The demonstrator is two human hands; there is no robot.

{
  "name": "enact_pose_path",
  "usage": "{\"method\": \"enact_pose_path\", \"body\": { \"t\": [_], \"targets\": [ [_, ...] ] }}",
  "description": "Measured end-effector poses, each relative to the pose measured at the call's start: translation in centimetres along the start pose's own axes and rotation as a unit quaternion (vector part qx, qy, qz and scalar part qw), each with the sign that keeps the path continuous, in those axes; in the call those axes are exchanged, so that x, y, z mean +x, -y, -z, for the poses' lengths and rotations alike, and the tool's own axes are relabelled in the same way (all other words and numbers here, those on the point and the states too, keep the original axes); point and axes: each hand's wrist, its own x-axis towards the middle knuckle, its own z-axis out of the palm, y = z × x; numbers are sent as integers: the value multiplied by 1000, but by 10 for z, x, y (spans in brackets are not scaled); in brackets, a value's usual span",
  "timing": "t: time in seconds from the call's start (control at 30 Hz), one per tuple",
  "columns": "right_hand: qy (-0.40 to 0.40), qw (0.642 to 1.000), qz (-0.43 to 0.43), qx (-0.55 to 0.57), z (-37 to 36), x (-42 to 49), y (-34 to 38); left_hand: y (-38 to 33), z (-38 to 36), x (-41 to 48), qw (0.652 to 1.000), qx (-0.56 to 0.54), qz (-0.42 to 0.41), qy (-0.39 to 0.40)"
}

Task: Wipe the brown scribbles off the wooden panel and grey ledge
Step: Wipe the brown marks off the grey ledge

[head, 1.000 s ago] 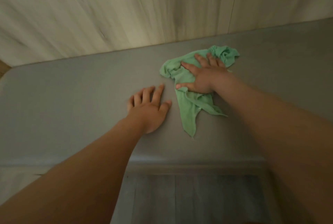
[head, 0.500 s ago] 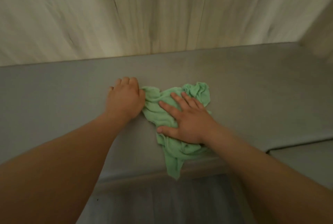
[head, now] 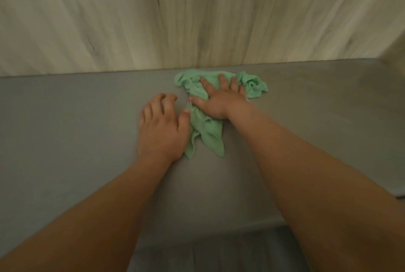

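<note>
On the grey ledge (head: pixel 76 118), close to where the wooden panel (head: pixel 197 20) rises behind it, a crumpled green cloth (head: pixel 208 136) is spread. The cloth is pressed flat against the ledge by the right hand (head: pixel 219 102), whose fingers are held straight and splayed, the fingertips reaching almost to the foot of the panel. A bunched part of the cloth is seen past the fingers on the right, and two loose tails are trailed toward the camera below the wrist. The left hand (head: pixel 163 131) is laid palm down on the bare ledge just beside the cloth, its fingers loosely bent and nothing gripped. Its thumb is seen against the cloth's left edge. Both forearms are bare.
</note>
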Motion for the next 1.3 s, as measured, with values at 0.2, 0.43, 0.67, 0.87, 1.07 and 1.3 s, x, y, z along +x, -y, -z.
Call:
{"method": "enact_pose_path", "body": {
  "t": [0.2, 0.43, 0.67, 0.87, 1.07, 1.3],
  "targets": [
    [-26, 996, 84, -21, 10, 39, 9, 3, -3, 0, 1000, 22, -7, 8],
    [-21, 993, -113, 3, 28, 50, -127, 5, -4, 0, 999, 31, -11, 4],
    [-18, 996, -83, -3, 14, 22, -109, 6, -7, 4, 997, 73, -14, 14],
    [-26, 999, -26, -10, -16, -46, -80, 9, -7, 3, 994, 97, -18, 36],
    [-51, 998, -4, 27, -39, -124, -64, 7, -2, 2, 992, 118, -29, 38],
    [-76, 996, -22, 39, -58, -186, -66, -7, -1, 0, 976, 160, -145, 21]
  ]
}}
